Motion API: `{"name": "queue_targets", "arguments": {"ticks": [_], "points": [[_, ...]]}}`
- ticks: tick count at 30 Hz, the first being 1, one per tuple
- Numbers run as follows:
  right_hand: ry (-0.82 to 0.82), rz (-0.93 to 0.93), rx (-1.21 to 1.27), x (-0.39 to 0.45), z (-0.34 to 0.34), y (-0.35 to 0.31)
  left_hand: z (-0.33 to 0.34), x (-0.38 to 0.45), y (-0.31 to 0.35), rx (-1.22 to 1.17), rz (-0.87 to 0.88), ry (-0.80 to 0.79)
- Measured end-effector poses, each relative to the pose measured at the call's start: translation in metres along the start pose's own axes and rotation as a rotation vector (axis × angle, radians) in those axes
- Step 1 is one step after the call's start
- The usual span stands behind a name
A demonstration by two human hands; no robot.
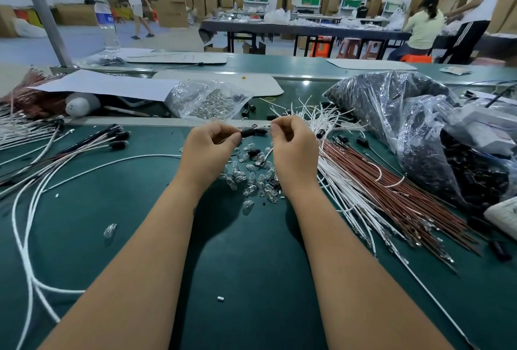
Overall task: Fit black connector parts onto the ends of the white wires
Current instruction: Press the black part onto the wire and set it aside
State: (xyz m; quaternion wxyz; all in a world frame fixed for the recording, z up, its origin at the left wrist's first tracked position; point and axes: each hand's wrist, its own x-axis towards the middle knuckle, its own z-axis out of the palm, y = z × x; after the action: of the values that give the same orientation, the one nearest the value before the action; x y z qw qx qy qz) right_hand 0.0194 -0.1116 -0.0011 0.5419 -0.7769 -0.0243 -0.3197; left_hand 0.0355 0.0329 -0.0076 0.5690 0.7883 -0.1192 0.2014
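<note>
While both hands meet at the frame's centre, the left hand (pixel 208 144) pinches a black connector (pixel 253 132); the right hand (pixel 291 140) pinches a white wire (pixel 265 127), which should enter straight.

Bright overhead light flooding hall; glare glinting on plastic bag (pixel 391 103); soft shadows falling under forearms; wide-angle bending edges; background blurring slightly.
</note>
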Motion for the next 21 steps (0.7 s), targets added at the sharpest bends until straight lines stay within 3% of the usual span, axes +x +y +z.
{"name": "queue_targets", "arguments": {"ticks": [5, 21], "points": [[-0.011, 0.173, 0.198, 0.0031, -0.0011, -0.0025, 0.0016, -0.0008, 0.0020, -0.049, 0.042, -0.012], [-0.059, 0.142, 0.178, 0.0019, 0.0002, -0.0032, 0.0062, -0.0026, 0.0081, -0.132, 0.008, -0.026]]}}
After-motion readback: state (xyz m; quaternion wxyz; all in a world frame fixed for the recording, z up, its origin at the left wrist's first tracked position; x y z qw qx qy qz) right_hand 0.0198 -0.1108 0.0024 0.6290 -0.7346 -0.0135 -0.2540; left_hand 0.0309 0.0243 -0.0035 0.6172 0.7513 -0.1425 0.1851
